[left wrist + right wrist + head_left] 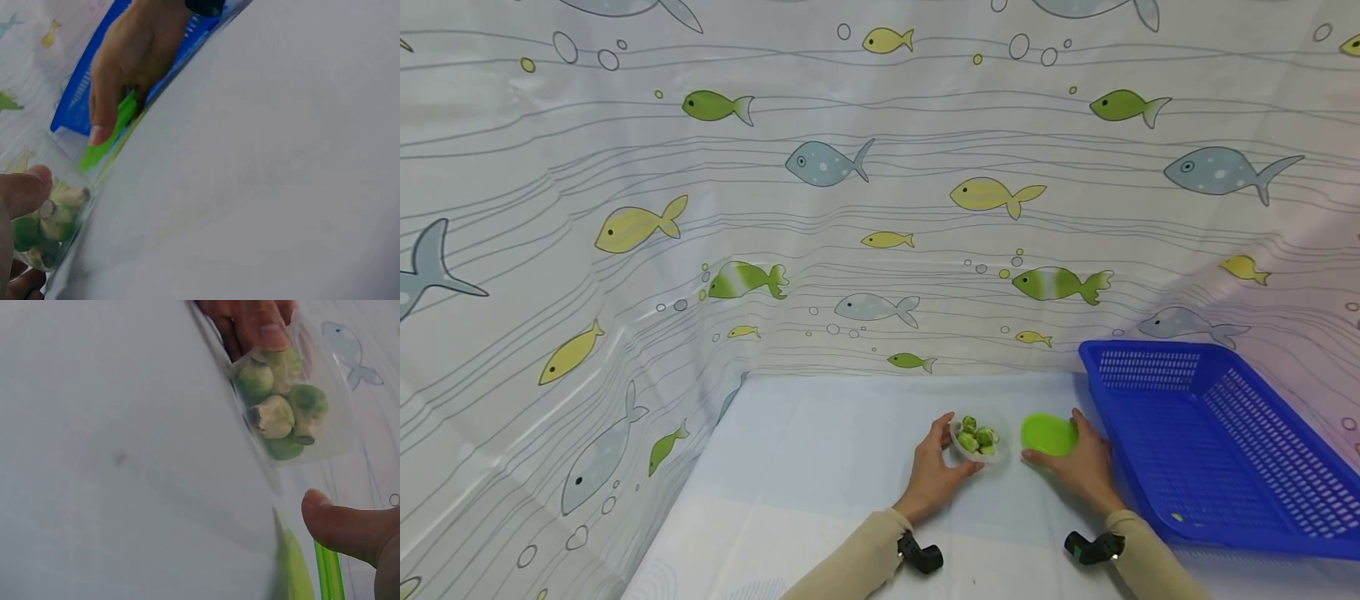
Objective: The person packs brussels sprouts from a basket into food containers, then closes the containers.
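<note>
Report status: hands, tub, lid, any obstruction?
Left hand grips sprout tub. Right hand holds green lid, off the tub, beside it. Blue basket right of the hand; nothing between lid and tub.

A white curtain printed with green, yellow and grey fish, bubbles and wavy lines hangs behind and at both sides. Below it is a pale table surface. The light is soft and even.

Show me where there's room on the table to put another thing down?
The widest bare stretch of table runs from the left hand to the fish curtain. The blue basket looks almost bare inside. It's crowded where the hands hold the sprout container and green lid, against the basket.
</note>
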`<control>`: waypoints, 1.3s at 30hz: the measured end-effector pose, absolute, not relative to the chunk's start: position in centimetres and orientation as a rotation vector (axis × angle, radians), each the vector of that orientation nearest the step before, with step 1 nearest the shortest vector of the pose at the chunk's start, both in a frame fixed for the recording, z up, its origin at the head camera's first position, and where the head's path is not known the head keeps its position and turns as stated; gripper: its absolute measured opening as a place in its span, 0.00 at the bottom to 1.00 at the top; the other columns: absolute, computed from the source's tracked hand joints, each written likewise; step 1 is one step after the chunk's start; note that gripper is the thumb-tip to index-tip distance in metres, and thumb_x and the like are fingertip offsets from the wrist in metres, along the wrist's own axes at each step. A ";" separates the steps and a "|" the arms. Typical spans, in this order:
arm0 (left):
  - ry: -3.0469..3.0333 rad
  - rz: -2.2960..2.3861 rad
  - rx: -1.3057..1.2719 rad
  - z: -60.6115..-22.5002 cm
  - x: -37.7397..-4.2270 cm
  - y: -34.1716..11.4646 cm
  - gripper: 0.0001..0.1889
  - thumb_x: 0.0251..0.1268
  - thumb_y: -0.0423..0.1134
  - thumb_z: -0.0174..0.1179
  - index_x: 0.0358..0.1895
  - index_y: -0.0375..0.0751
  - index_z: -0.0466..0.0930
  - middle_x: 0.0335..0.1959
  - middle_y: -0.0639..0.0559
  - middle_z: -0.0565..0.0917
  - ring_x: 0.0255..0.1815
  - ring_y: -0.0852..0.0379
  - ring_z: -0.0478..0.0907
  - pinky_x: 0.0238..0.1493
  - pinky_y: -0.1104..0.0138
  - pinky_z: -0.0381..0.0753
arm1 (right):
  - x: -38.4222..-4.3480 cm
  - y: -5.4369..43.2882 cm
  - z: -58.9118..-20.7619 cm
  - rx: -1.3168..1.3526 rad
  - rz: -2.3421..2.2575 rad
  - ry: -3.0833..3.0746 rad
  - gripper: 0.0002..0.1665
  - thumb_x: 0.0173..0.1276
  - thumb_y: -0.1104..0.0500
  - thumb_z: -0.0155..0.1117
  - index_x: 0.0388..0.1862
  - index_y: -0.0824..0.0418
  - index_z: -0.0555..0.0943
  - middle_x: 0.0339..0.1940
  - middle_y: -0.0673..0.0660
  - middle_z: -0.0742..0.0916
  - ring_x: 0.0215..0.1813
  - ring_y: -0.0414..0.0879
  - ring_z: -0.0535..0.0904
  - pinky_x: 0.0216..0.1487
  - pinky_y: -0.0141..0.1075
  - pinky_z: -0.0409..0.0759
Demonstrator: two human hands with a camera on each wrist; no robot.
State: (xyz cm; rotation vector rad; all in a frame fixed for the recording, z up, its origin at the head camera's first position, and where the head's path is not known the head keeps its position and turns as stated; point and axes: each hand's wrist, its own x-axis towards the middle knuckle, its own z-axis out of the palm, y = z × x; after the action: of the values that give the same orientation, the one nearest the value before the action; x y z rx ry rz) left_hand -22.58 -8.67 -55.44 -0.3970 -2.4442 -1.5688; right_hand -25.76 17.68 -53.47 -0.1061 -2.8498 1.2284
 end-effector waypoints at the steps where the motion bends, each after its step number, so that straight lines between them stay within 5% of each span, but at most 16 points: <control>1: -2.444 -1.567 -0.400 -55.5 -22.6 -8.7 0.45 0.63 0.41 0.77 0.79 0.34 0.63 0.69 0.38 0.80 0.67 0.44 0.81 0.70 0.53 0.80 | -25.7 17.7 -53.4 -0.105 1.252 -2.845 0.78 0.55 0.42 0.86 0.86 0.73 0.46 0.82 0.78 0.62 0.80 0.75 0.57 0.81 0.67 0.56; 12: -2.443 -1.559 -0.410 -55.5 -22.8 -8.6 0.45 0.63 0.41 0.77 0.79 0.34 0.62 0.69 0.37 0.79 0.68 0.43 0.81 0.70 0.53 0.80 | -25.3 17.5 -53.2 0.015 1.323 -2.725 0.73 0.52 0.44 0.88 0.86 0.68 0.55 0.83 0.72 0.66 0.83 0.71 0.59 0.81 0.65 0.58; 30: -2.452 -1.552 -0.382 -55.6 -22.8 -8.6 0.46 0.61 0.41 0.78 0.79 0.35 0.64 0.68 0.39 0.80 0.65 0.45 0.82 0.69 0.55 0.81 | -24.9 17.3 -52.1 -0.017 1.544 -2.515 0.71 0.57 0.50 0.86 0.88 0.66 0.51 0.85 0.71 0.64 0.86 0.68 0.55 0.84 0.64 0.52; 39: -2.442 -1.524 -0.399 -55.5 -22.7 -8.6 0.45 0.61 0.40 0.78 0.79 0.33 0.64 0.66 0.39 0.82 0.64 0.46 0.83 0.68 0.55 0.81 | -24.3 15.2 -50.4 0.196 1.456 -2.469 0.67 0.55 0.50 0.86 0.87 0.63 0.57 0.82 0.68 0.70 0.80 0.69 0.61 0.77 0.69 0.59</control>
State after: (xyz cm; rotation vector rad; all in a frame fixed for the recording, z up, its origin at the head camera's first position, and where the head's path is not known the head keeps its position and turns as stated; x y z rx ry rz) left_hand -22.70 -8.57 -55.49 -0.3991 -2.4424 -1.5238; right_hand -24.30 15.17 -50.45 0.1964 -2.4690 1.4557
